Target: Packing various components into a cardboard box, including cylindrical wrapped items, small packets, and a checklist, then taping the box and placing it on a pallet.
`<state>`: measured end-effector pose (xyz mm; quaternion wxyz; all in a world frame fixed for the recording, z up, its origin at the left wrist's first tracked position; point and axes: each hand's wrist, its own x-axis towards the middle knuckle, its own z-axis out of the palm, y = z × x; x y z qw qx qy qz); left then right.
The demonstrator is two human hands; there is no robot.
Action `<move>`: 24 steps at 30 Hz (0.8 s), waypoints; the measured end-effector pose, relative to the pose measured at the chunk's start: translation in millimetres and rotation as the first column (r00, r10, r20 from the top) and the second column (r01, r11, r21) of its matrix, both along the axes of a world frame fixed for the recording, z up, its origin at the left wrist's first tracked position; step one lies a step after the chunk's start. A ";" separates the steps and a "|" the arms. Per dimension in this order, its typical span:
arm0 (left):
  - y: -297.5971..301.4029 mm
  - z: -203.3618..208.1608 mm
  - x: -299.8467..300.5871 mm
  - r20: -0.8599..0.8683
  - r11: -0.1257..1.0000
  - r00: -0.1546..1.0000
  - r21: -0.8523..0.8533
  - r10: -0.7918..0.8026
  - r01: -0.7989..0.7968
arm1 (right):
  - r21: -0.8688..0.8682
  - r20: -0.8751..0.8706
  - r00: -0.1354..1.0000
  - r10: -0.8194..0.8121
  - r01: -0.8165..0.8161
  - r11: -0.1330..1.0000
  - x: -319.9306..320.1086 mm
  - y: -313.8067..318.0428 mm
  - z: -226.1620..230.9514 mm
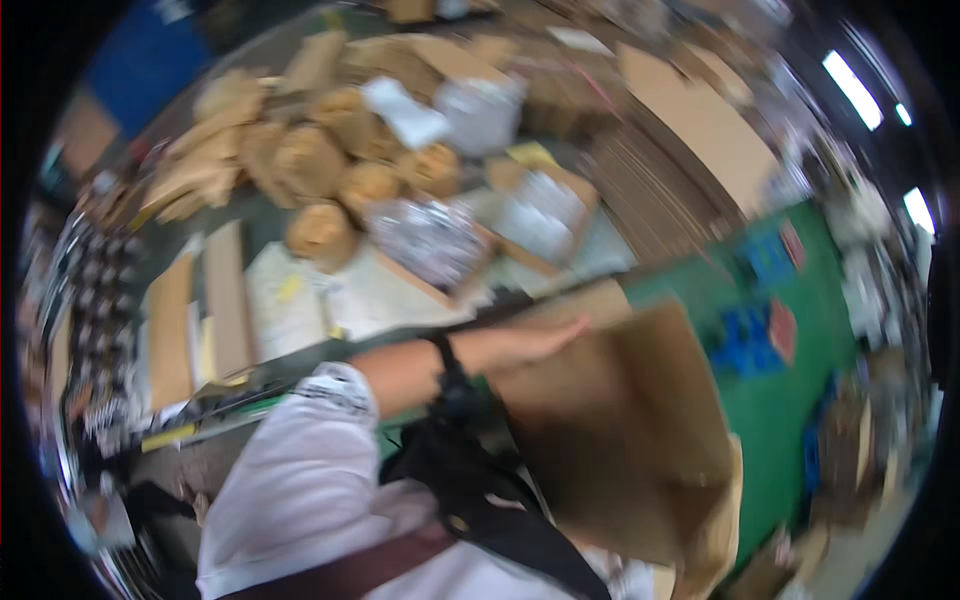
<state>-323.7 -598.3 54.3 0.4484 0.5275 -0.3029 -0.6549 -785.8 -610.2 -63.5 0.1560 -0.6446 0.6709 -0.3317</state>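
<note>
My left hand [535, 343] reaches across from the lower left, its fingers stretched out flat beside the upper edge of a brown cardboard box [620, 430]. A black band circles that wrist, and the sleeve is white. The box stands tilted close to my body on the right, with its shaded inside and a folded-out flap showing. Whether my palm presses on the cardboard or only hovers by it is blurred. My right hand does not show; the box may cover it.
Ahead, a table [380, 310] bears several rolled brown-paper bundles [322, 236], a tray of clear plastic bags [430, 245] and a stack of flattened cartons [650, 170]. Blue objects [745, 338] lie on the green floor [790, 400] at the right. Metal racks line the left.
</note>
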 end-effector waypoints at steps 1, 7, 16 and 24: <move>21.0 -70.0 3.9 0.157 0.996 0.987 -0.090 0.031 -0.017 | 0.039 -0.013 1.000 -0.021 0.022 0.999 -19.8 21.8 8.8; 6.5 -62.4 -42.0 0.324 0.998 0.946 0.050 0.016 -0.034 | 0.116 0.025 0.954 -0.299 0.295 0.949 -114.8 61.5 24.5; 62.0 115.5 -115.6 0.526 0.566 0.848 -0.719 0.066 0.402 | -0.316 0.433 0.889 0.149 -0.006 0.949 44.6 39.2 245.3; 144.9 76.6 -6.1 0.729 0.936 0.632 -0.351 0.262 0.017 | 0.428 0.232 0.310 0.922 -0.884 0.189 157.9 3.9 312.1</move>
